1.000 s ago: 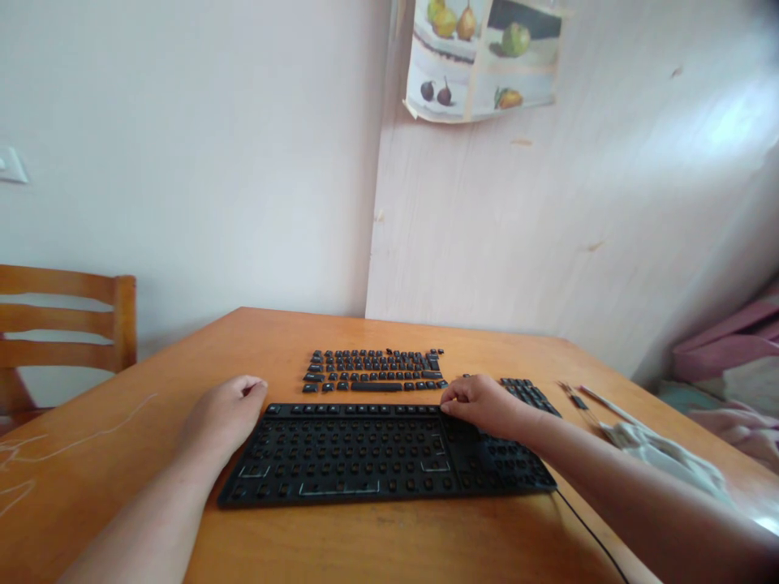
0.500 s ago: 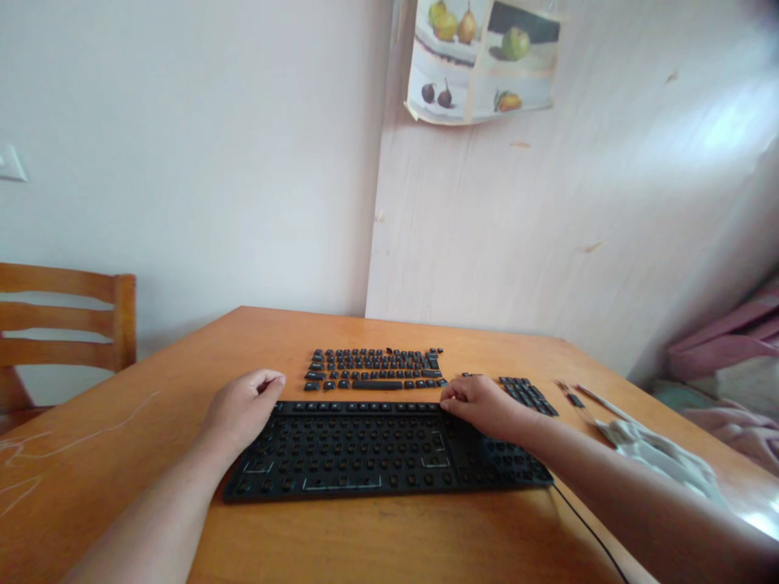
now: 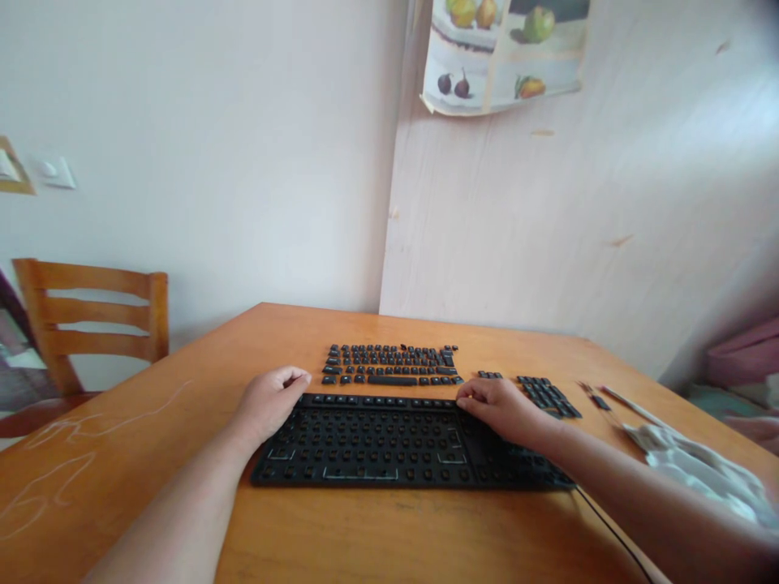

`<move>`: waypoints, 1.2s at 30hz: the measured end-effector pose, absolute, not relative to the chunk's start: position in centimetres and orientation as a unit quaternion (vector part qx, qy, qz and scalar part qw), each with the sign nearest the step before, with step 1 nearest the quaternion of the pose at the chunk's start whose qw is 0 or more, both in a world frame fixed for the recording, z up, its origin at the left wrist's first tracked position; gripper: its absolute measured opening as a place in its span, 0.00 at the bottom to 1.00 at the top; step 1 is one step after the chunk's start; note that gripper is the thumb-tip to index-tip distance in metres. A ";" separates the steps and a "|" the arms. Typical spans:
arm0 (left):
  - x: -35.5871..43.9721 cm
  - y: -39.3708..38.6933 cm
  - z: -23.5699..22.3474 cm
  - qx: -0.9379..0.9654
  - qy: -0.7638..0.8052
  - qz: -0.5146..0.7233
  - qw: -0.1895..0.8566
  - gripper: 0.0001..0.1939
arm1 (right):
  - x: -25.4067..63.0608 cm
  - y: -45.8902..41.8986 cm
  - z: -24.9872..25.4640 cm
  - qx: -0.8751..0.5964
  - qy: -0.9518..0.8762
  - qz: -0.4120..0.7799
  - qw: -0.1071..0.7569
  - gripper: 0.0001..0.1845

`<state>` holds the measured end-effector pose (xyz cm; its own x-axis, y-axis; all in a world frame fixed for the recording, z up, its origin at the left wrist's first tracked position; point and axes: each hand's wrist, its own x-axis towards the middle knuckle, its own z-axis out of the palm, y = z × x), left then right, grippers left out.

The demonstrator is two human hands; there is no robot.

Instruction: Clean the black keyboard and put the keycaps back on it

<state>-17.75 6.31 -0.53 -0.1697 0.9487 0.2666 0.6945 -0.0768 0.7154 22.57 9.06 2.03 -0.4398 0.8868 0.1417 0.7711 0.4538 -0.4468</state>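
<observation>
Clock: centred on the keyboard, 12 pointing away from the wearer.
Table (image 3: 389, 539): orange-brown wood, under everything laid out.
Chair (image 3: 97, 312): wooden, 10 o'clock, beyond the table edge.
Fruit pictures (image 3: 505, 61): on the wall, towards 12 to 1.
Keyboard (image 3: 365, 442): black, flat on the table in front of the wearer; upper row capped, most positions below bare.
Cloth (image 3: 699, 466): pale, crumpled, 3 o'clock.
Left hand (image 3: 273, 401): at the 10 o'clock corner, fingers curled in narrow, thumb by forefinger; cannot tell if anything is between.
Right hand (image 3: 502, 405): over the far edge, 1 to 2 o'clock, fingertips narrow at the top row's end; contents hidden.
Main keycaps (image 3: 393, 380): rows at 12, just beyond the keyboard.
Number-pad keycaps (image 3: 548, 396): block at 2, beyond the right hand.
Slim stick (image 3: 633, 405): 2 to 3, near the cloth.
</observation>
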 end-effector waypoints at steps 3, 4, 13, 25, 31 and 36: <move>-18.0 6.5 -0.6 0.626 0.664 0.377 0.159 0.20 | 22.6 9.0 2.0 -0.511 -0.821 0.172 0.186 0.14; -18.1 6.6 -0.7 0.626 0.667 0.373 0.156 0.20 | 22.6 9.1 2.0 -0.514 -0.818 0.176 0.189 0.14; -18.1 6.6 -0.6 0.625 0.675 0.361 0.153 0.20 | 22.9 9.2 1.6 -0.498 -0.819 0.181 0.219 0.14; -18.0 6.6 -0.7 0.627 0.674 0.362 0.151 0.20 | 23.0 8.6 1.8 -0.475 -0.840 0.163 0.204 0.12; -18.0 6.6 -0.5 0.628 0.678 0.351 0.150 0.20 | 22.8 8.5 2.4 -0.476 -0.848 0.147 0.182 0.11; -18.1 6.6 -0.7 0.633 0.673 0.355 0.146 0.19 | 22.7 9.0 2.6 -0.478 -0.856 0.131 0.150 0.11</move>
